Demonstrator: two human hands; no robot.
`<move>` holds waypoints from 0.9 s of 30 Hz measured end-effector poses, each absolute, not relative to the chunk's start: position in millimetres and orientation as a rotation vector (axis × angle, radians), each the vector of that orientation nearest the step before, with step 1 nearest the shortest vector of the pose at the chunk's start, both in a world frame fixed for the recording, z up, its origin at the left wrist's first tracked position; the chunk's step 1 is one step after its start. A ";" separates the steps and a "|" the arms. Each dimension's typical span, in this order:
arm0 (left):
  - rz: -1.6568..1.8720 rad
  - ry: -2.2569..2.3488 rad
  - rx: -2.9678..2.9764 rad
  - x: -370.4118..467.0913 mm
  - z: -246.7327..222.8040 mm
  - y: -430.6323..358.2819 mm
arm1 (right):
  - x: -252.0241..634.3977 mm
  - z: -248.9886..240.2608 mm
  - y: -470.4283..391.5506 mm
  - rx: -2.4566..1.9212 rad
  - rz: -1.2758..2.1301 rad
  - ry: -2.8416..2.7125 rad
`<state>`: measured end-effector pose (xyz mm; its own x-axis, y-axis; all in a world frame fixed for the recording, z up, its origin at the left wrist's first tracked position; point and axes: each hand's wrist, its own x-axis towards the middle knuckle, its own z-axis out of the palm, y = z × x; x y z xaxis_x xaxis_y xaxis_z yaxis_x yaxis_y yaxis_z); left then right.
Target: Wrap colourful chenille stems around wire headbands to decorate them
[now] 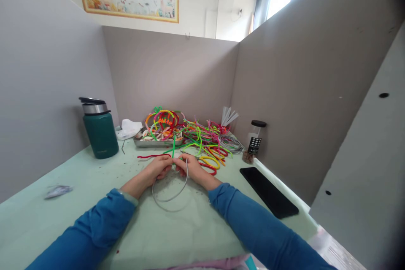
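Note:
My left hand (160, 166) and my right hand (187, 165) meet over the table, fingers pinched close together. Between them a green pipe cleaner (174, 147) stands upright from the fingertips. A grey cord or wire (171, 199) hangs from the hands in a loop above the tabletop; which hand grips which strand is partly hidden. A red pipe cleaner (152, 156) sticks out to the left, beside my left hand. Just behind my right hand lie yellow pipe-cleaner loops (209, 162) and a dark pointed tool, partly covered.
A metal tray (155, 144) with pipe-cleaner hoops and small pieces stands behind the hands, beside a heap of coloured pipe cleaners (199, 133). Coiled grey wire (232, 144) lies right of it. A green bottle (100, 135), a black-lidded jar (254, 143) and a black phone (268, 192) flank the workspace.

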<state>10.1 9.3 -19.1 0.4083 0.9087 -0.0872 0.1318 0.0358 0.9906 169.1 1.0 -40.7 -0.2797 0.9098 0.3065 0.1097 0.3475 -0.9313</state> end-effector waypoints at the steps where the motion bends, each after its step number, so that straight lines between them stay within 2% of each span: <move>1: 0.786 1.001 1.422 10.0 -19.4 9.5 | 169.4 -41.7 1.8 -0.928 1.044 -1.664; 27: 0.885 0.940 1.412 11.2 -23.8 13.5 | 170.9 -42.2 2.5 -0.949 0.961 -1.661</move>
